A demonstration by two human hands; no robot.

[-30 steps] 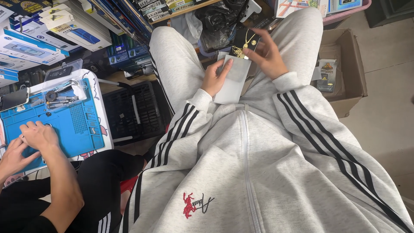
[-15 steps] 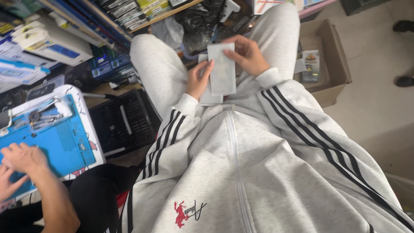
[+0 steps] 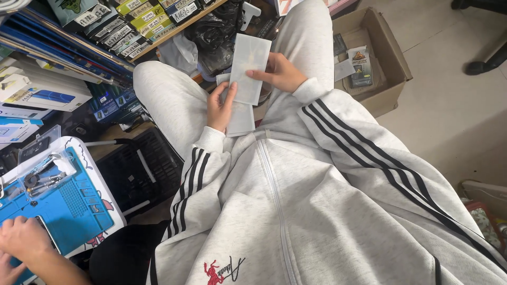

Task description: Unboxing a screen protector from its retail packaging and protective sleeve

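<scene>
I sit in a light grey tracksuit with black stripes, looking down at my lap. My right hand pinches the edge of a flat white packet and holds it up over my knees. My left hand grips a second white packet that lies lower, partly under the first one. The two packets overlap between my thighs.
A cardboard box with small packages stands at the right on the pale floor. Shelves of boxed goods fill the top left. At the lower left another person's hands rest on a blue work mat with tools. A black crate sits beside my left leg.
My right hand has lifted the upper white packet higher and away from the lower one. The view has shifted, so the other person's hands now sit nearer the bottom left corner.
</scene>
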